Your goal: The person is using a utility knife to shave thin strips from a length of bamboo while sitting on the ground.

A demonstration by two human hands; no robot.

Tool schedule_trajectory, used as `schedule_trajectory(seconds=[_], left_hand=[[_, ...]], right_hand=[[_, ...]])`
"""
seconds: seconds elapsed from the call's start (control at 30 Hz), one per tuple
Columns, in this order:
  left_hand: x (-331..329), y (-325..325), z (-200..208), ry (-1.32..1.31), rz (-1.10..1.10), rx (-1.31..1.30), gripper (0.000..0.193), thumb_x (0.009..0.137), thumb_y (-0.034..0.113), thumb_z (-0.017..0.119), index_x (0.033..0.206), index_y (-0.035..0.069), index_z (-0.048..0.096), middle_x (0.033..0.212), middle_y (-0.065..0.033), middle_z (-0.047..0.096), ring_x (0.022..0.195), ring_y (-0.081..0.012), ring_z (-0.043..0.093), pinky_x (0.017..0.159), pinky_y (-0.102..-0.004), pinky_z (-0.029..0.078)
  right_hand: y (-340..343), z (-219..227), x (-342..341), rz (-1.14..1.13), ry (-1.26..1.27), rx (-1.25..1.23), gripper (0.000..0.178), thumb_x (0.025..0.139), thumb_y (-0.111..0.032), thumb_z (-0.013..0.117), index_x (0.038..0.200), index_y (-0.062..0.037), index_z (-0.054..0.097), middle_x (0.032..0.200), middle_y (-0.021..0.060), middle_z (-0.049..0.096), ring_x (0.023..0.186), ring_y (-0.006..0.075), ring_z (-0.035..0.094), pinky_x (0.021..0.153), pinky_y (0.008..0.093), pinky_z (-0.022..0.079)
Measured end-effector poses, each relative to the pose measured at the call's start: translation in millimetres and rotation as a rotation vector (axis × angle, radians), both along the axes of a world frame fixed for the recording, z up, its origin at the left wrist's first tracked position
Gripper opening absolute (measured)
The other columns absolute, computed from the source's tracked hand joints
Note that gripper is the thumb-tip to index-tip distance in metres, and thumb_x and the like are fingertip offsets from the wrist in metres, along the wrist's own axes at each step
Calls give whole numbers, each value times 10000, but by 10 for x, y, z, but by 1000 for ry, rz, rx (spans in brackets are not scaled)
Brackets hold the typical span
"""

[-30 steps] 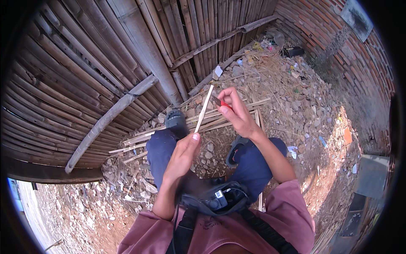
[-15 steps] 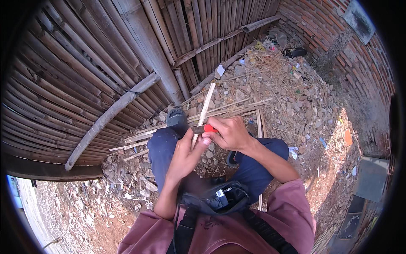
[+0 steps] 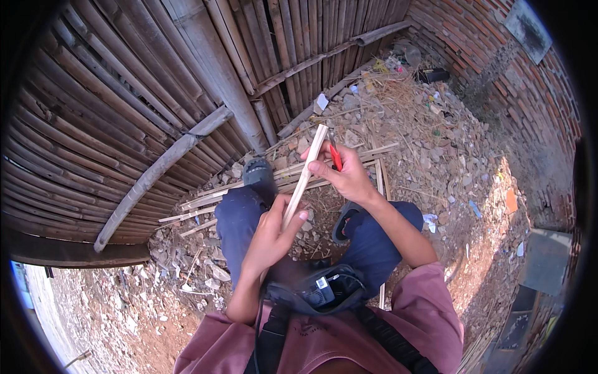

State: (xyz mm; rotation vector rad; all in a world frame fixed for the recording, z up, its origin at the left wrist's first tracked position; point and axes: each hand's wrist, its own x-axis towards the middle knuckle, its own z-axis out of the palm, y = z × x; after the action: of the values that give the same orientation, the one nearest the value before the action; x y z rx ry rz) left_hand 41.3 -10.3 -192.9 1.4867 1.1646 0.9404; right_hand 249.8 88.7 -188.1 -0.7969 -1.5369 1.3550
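Note:
A pale wooden stick [image 3: 305, 179], long and narrow, slants up and away in front of me. My left hand [image 3: 269, 235] is closed round its near end, the thumb lying along its right side. Farther up, my right hand [image 3: 346, 177] pinches the same stick between thumb and fingers. That hand also holds a red-handled knife [image 3: 336, 158]; its dark blade points away, beside the stick's far end and to its right. The fingertips behind the stick are partly hidden.
Several pale wooden strips [image 3: 205, 201] lie on the stony ground [image 3: 430, 168] beyond my knees. A bamboo wall [image 3: 156, 81] stands at the left and far side, a brick wall [image 3: 498, 56] at the right. An open black bag [image 3: 314, 290] rests at my waist.
The knife has come off the stick, where it lay crosswise, and its blade has turned to point away. My right hand has moved up and taken hold of the stick.

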Motion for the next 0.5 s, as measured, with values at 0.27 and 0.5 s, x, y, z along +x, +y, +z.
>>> schedule_trajectory(seconds=[0.27, 0.5], left_hand=[[-218, -316, 28, 197, -78, -43, 257, 1145, 227, 521, 1236, 10, 625, 688, -39, 536, 578, -135, 504, 590, -320, 451], [-226, -170, 171, 128, -1, -3, 362, 1162, 296, 467, 1319, 21, 641, 732, -32, 547, 658, -139, 490, 634, -344, 432]], right_hand=[[-27, 140, 127, -75, -70, 73, 337, 1017, -247, 765, 1238, -3, 697, 995, 52, 747, 908, 94, 676, 787, 291, 531], [-185, 117, 37, -196, -399, 368, 347, 1052, -388, 672, 1053, -43, 632, 834, 107, 705, 718, 259, 703, 657, 380, 506]])
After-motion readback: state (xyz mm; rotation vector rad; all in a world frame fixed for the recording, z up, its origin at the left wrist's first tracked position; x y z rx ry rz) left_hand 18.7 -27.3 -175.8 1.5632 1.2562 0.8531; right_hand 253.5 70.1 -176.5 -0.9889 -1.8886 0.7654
